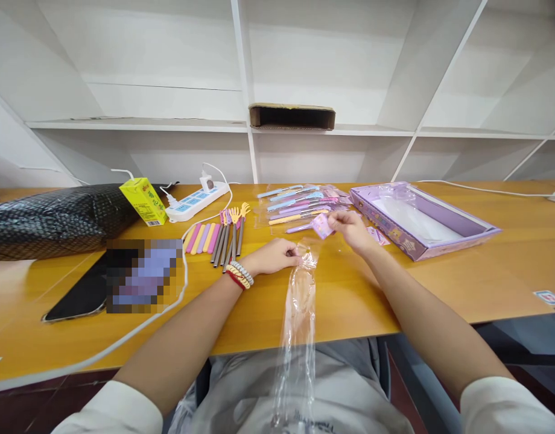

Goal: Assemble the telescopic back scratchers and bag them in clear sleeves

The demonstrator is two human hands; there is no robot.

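My left hand [277,255] pinches the top of a long clear plastic bag [299,307], which hangs over the table edge toward my lap. Between the fingertips of my right hand [348,228] is a small purple patterned card [322,226]. Behind both hands lie several wrapped pens [300,204] in blue, purple and yellow. Left of my left hand are several dark sticks topped with small yellow and pink hands [232,236]. Beside those sits a row of flat pink, yellow and purple pieces [202,239].
On the right stands a purple open box [422,247] with plastic inside. Toward the left are a yellow drink carton [143,202], a power strip [199,202], a black wrapped bundle [64,217] and a dark phone [85,289]. A white cable [137,330] crosses the table; shelves rise behind.
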